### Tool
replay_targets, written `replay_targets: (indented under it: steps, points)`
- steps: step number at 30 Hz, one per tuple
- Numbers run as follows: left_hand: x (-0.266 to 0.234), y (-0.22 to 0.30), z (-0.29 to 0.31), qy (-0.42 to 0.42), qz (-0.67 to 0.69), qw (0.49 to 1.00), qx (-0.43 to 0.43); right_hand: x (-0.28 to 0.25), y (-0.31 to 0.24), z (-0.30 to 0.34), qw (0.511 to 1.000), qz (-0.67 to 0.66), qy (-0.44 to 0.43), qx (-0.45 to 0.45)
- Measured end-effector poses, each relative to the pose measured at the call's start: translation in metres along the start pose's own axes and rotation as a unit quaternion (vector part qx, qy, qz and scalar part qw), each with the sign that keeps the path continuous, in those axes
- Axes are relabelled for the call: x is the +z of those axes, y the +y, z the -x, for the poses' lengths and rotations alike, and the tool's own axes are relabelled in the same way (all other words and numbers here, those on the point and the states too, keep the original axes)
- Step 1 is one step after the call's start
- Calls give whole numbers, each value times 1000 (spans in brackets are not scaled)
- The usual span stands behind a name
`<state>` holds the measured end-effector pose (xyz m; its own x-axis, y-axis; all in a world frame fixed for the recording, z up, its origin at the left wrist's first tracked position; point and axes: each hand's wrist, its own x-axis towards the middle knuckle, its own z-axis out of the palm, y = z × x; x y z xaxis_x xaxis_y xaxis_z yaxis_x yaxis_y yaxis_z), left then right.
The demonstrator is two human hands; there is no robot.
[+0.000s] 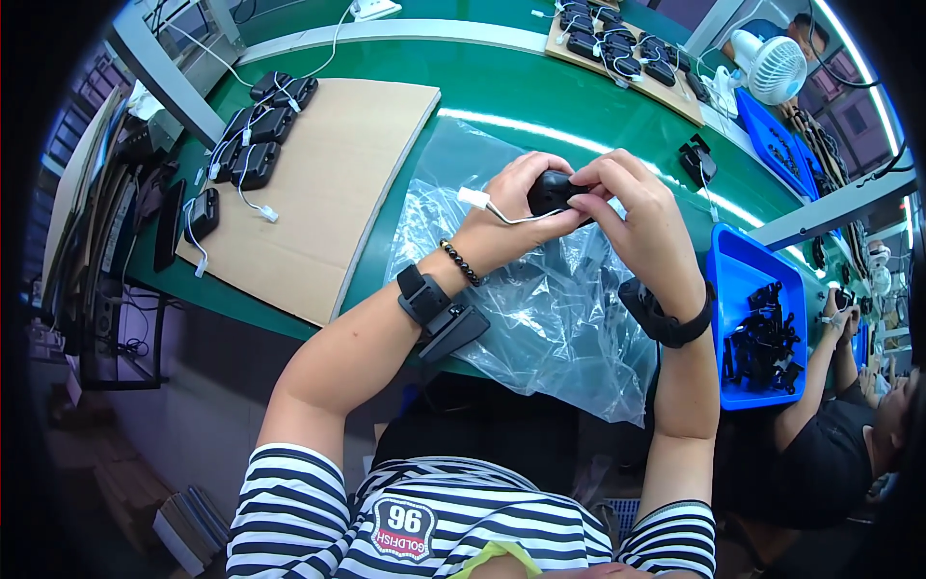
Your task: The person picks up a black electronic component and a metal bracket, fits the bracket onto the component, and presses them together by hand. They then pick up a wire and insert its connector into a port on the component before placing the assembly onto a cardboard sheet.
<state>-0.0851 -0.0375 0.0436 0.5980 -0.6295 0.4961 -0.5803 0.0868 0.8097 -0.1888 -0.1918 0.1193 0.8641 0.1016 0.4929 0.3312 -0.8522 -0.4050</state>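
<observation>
Wrapped in my left hand is a small black rounded device with a white cable. The cable loops back over that hand and ends in a white plug. My right hand closes thumb and fingers on the device's right end; whether a small part sits in that pinch is hidden. Both hands are above a clear plastic bag spread on the green table. To the right stands a blue bin of small black parts.
Several black devices with white cables lie on a cardboard sheet at left. More sit on a board at the back. One black piece lies behind the bin. A white fan stands far right; another person works at right.
</observation>
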Motion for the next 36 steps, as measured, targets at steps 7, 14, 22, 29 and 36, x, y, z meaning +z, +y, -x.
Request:
replay_targets:
  steps: [7, 14, 22, 29, 36]
  points:
    - [-3, 9, 2, 4, 46, 995, -87, 3, 0, -11, 998, -53, -14, 37]
    - [-2, 9, 0, 33, 22, 997, -73, 8, -2, -14, 1000, 27, -7, -4]
    - [0, 7, 3, 26, -13, 999, -30, 14, -2, -11, 993, 116, 21, -15]
    - [0, 10, 1, -9, 23, 1000, -7, 16, 12, -6, 985, 174, -10, 10]
    - [-3, 4, 3, 2, 42, 996, -73, 1, 8, -7, 997, 8, -19, 72]
